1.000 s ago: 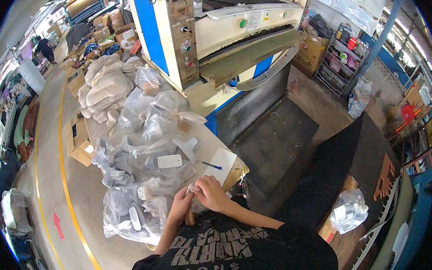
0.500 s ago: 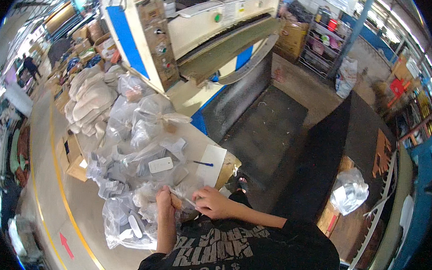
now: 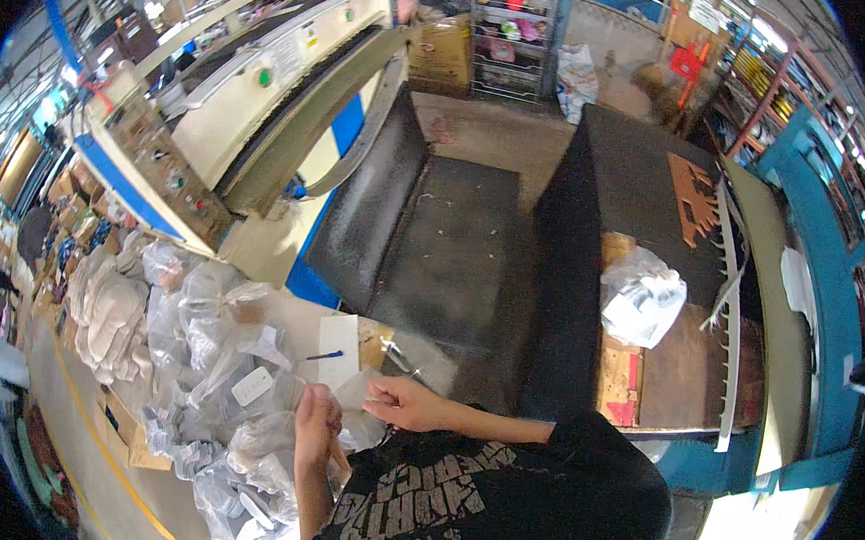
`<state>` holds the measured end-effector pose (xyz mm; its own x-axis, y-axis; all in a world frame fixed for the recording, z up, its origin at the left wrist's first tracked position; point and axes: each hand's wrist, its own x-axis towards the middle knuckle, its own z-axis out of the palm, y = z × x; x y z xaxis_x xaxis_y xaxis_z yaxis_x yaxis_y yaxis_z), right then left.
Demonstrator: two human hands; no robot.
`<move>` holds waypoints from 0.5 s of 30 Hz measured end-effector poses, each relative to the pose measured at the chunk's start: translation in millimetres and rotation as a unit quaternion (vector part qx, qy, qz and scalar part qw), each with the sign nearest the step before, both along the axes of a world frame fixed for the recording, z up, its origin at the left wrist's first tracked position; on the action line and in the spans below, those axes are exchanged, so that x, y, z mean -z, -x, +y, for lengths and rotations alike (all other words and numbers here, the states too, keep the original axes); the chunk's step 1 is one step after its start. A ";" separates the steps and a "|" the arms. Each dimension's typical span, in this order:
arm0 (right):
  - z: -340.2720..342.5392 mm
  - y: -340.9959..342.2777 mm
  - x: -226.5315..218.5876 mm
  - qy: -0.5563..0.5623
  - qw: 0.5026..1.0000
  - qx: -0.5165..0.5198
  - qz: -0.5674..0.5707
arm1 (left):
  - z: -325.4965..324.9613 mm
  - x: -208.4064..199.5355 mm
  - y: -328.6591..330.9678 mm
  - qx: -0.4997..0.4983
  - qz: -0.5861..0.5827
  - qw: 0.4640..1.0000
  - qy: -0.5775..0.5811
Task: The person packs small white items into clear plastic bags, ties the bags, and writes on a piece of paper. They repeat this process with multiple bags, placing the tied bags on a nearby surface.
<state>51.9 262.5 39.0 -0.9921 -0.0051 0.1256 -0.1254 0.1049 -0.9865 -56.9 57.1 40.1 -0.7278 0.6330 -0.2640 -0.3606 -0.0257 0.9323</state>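
Observation:
My left hand (image 3: 316, 425) is closed, thumb upward, beside the pile of clear plastic bags (image 3: 210, 330). It grips the gathered film of a clear plastic bag (image 3: 366, 432), most of which hides behind the hands and shirt. To its right, the fingers of my right hand (image 3: 405, 405) pinch together on film of the same bag, a short gap from the left. Beyond the hands lies a white sheet of paper (image 3: 339, 336) with a blue pen (image 3: 325, 356) across it. A pale rounded-corner card (image 3: 252, 386) rests on the bags.
A large cream press machine (image 3: 265, 88) stands beyond the table. On the right, a dark-sided bench (image 3: 685, 388) bears a white plastic bag (image 3: 643, 297) and a toothed pale strip (image 3: 731, 341). Beige fabric pieces (image 3: 109, 313) are heaped far left. A black mat (image 3: 450, 241) covers floor ahead.
My view has swung to the right, so the press and bag pile sit further left. Both hands stay closed on the plastic; the left is nearer and more upright, and the right has shifted slightly.

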 end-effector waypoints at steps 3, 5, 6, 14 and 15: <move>24.6 -31.9 -11.3 -0.033 0.995 0.095 0.014 | 46.8 -22.3 -27.6 0.164 0.186 0.962 0.118; 41.6 -59.3 -18.6 -0.045 0.983 0.171 0.037 | 92.1 -48.5 -66.9 0.194 0.315 0.911 0.183; 50.4 -73.8 -21.6 -0.057 0.972 0.219 0.069 | 109.6 -32.2 -75.9 0.171 0.296 0.908 0.242; 131.9 -217.5 -58.7 -0.189 0.893 0.404 0.062 | 220.6 -43.2 -175.5 0.176 0.300 0.932 0.104; 137.0 -232.0 -60.7 -0.209 0.880 0.422 0.059 | 230.1 -41.5 -186.2 0.154 0.319 0.933 0.056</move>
